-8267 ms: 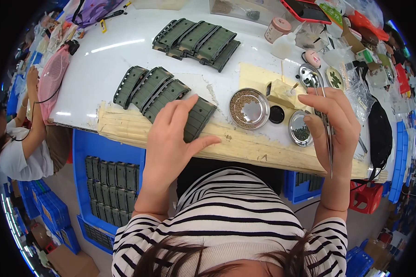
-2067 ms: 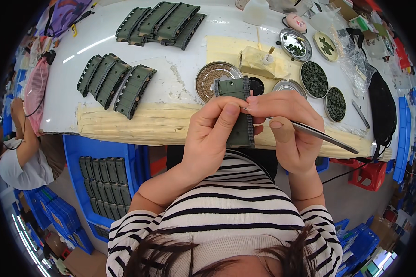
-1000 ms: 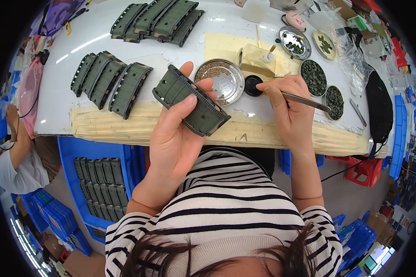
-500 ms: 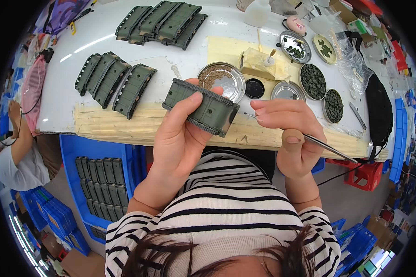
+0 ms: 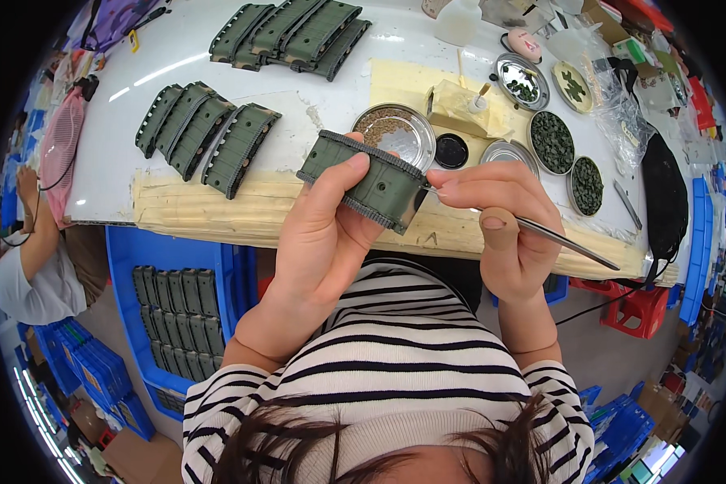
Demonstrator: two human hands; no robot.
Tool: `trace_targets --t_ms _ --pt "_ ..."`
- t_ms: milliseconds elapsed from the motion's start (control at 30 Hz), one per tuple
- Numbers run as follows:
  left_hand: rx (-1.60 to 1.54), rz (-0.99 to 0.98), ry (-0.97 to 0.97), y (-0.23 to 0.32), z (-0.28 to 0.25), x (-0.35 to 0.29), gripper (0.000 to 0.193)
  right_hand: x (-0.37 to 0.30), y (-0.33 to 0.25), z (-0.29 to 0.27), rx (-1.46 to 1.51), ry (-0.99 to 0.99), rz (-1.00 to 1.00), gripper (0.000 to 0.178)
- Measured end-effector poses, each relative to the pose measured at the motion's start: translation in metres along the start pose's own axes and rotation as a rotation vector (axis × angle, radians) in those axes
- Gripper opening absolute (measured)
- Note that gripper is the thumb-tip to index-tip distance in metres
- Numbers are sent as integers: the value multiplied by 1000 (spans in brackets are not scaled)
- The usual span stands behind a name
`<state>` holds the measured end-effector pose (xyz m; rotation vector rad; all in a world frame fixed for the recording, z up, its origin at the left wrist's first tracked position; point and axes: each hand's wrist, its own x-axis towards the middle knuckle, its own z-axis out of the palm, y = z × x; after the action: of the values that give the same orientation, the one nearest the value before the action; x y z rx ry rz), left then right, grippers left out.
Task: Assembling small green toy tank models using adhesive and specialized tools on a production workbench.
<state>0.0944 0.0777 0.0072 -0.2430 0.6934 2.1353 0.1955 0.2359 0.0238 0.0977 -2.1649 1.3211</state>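
My left hand point(image 5: 319, 230) grips a green-and-brown camouflage model part point(image 5: 367, 181) with ridged long edges and a small round hole, thumb on its upper face. Between the fingers of my right hand point(image 5: 512, 226) is a slim metal tool, apparently tweezers point(image 5: 569, 244). Its tip is at the right end of the part; whether it pinches a tiny piece there I cannot make out. Behind the part lies a round tin point(image 5: 415, 137) of brown bits. Similar green parts lie in one row point(image 5: 242, 149) on the left and in a stack point(image 5: 306, 32) farther back.
Dishes of dark green pieces point(image 5: 552, 143) stand at the right, near a black round lid point(image 5: 452, 151) and a tape-wrapped block point(image 5: 468, 109) holding a small bottle. A blue crate point(image 5: 129, 298) with more parts is below left. A co-worker's arm point(image 5: 36, 218) shows far left.
My right hand has moved slightly left, bringing the tool's tip to the right end of the part. The part has shifted a little to the right as the whole view moved.
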Motion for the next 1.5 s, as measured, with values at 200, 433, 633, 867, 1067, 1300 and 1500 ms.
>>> trace_targets --t_ms 200,433,633,867,1067,1300,1500 --pt "-9 -23 -8 1 0 0 28 0 1 0 1 -2 10 12" --pt "0 -11 -6 0 0 0 28 0 1 1 8 -7 19 12" --pt "-14 -17 18 0 -1 1 26 2 1 0 -25 -26 -26 13" --pt "-29 -31 -36 0 -1 2 26 -3 7 4 11 23 -52 14" --pt "-52 -48 -64 1 -3 2 25 -5 8 6 8 32 -54 22" --pt "-61 -46 -78 1 -4 2 26 -7 12 8 14 54 -95 16" --pt "-83 -67 -75 2 -3 1 25 -7 14 10 -11 55 -139 15"
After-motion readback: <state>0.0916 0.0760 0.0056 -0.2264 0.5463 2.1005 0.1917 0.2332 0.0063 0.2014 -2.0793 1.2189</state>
